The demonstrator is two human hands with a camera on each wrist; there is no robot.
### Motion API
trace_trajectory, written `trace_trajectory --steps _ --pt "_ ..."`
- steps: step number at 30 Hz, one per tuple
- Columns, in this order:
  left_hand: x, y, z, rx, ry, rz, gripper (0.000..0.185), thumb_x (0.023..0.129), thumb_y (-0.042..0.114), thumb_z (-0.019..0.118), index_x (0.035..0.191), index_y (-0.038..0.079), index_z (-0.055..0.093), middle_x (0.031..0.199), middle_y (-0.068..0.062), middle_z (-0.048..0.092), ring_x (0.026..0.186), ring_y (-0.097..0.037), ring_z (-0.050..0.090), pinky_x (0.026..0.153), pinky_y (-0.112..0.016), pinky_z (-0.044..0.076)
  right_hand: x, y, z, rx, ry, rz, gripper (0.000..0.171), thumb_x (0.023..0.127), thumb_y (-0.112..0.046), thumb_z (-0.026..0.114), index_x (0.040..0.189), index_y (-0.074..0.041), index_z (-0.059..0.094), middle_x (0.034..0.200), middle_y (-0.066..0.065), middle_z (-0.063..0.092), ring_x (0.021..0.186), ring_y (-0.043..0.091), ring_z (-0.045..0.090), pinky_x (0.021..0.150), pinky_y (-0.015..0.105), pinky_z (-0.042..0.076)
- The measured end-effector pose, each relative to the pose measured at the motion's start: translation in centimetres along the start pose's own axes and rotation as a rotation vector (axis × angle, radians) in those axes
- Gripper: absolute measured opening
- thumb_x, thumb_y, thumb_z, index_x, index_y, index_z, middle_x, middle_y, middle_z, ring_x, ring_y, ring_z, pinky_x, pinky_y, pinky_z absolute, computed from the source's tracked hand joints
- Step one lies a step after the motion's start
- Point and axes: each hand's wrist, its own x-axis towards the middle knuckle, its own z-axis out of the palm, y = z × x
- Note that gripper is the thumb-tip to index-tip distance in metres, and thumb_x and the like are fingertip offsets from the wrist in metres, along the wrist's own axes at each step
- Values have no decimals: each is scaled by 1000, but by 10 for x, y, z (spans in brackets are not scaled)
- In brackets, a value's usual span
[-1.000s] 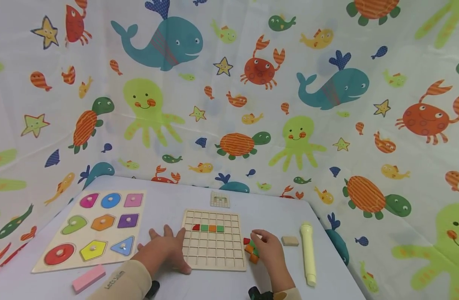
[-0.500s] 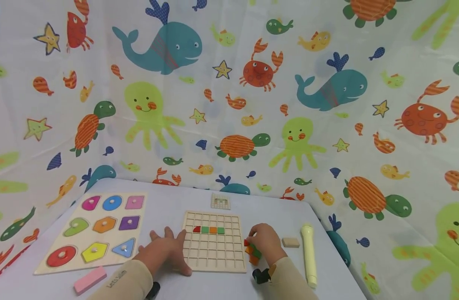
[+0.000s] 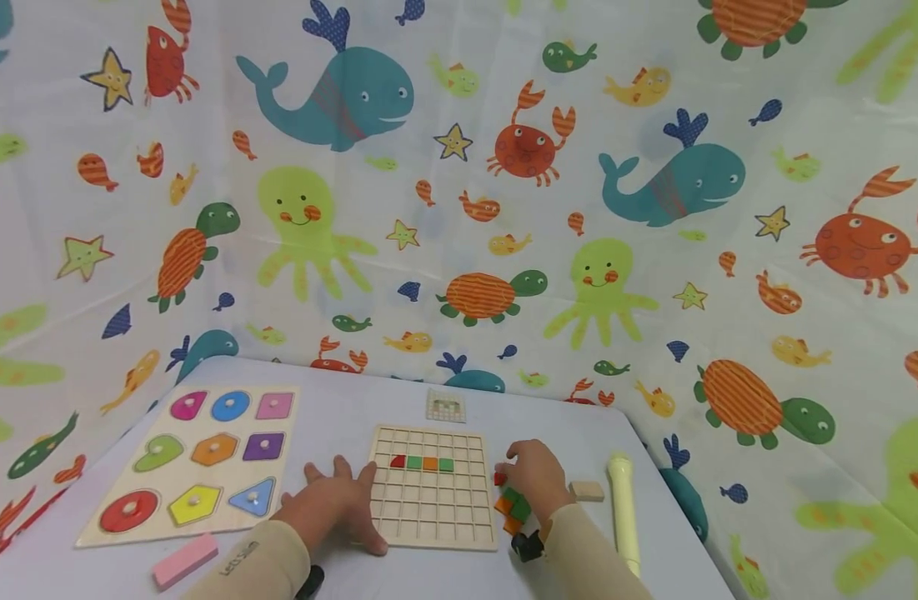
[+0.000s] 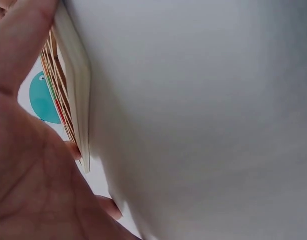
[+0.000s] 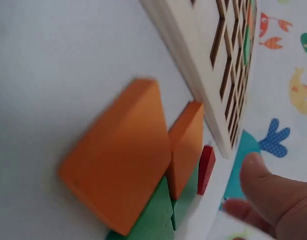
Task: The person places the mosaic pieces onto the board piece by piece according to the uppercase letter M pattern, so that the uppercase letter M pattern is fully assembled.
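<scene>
A wooden grid board lies flat on the table, with a row of red, green and orange pieces set in it. My left hand spreads its fingers along the board's left edge, thumb at the near corner. In the left wrist view, the thumb side of that hand meets the board's edge. My right hand hovers by the loose red piece, its thumb and finger apart and no piece visible between them. Loose orange tiles and green tiles lie beside the board's right edge.
A shape puzzle board with knobbed pieces lies at the left, a pink block in front of it. A small patterned card lies behind the grid. A wooden block and a pale yellow stick are at the right.
My right hand has moved forward from above the loose tiles to the red piece's side, uncovering more green and orange tiles. The left hand stays at the board's edge.
</scene>
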Motion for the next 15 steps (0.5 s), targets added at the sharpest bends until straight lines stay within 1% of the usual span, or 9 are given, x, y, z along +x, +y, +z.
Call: trace_trajectory --steps 3,5,7,9,11,12,13,15 --pt "0 0 1 -1 0 2 133 56 62 100 165 19 38 170 -39 13 149 -77 1 107 -96 10 -6 1 1 9 -29 62 33 87 -39 89 92 -9 75 88 3 70 76 21 59 71 36 55" --pt "0 0 -1 -1 7 1 133 56 62 100 165 18 38 170 -39 12 149 -77 0 107 -95 9 -7 -2 2 2 -38 58 34 86 -40 89 85 -9 73 79 2 66 71 20 58 65 33 52" --pt "-1 -1 -2 -6 8 2 132 56 61 100 164 18 39 170 -39 12 149 -77 0 108 -95 9 -5 -4 3 -6 -43 38 31 87 -36 89 86 -9 73 79 2 65 71 20 58 65 32 52" --pt "-2 -1 -2 -11 8 4 132 56 61 100 164 18 39 170 -39 12 149 -77 0 108 -95 9 -2 -5 4 -27 -39 11 21 89 -27 87 88 -10 76 84 2 68 74 20 58 69 33 55" --pt "-2 -2 0 -16 8 7 132 55 61 101 164 18 40 169 -39 13 149 -77 0 108 -95 9 0 -5 6 -43 -36 -1 11 91 -20 85 94 -11 79 95 3 72 79 20 59 77 37 59" --pt "-3 -2 1 -16 9 8 132 55 61 101 164 18 40 169 -39 13 149 -77 0 108 -95 9 1 -4 7 -37 -32 -2 9 92 -18 84 98 -13 80 102 4 73 83 21 59 81 39 60" --pt "-2 -2 1 -14 11 9 132 55 61 101 164 18 40 169 -39 13 149 -77 0 108 -95 8 2 -3 7 -31 -25 -7 11 92 -18 83 102 -14 81 109 5 73 87 21 60 85 41 61" --pt "-3 0 0 -7 12 9 132 55 61 101 164 18 40 169 -39 14 149 -77 1 108 -95 9 2 0 7 -3 -14 -13 21 91 -22 85 111 -15 82 121 7 73 97 23 62 95 47 60"
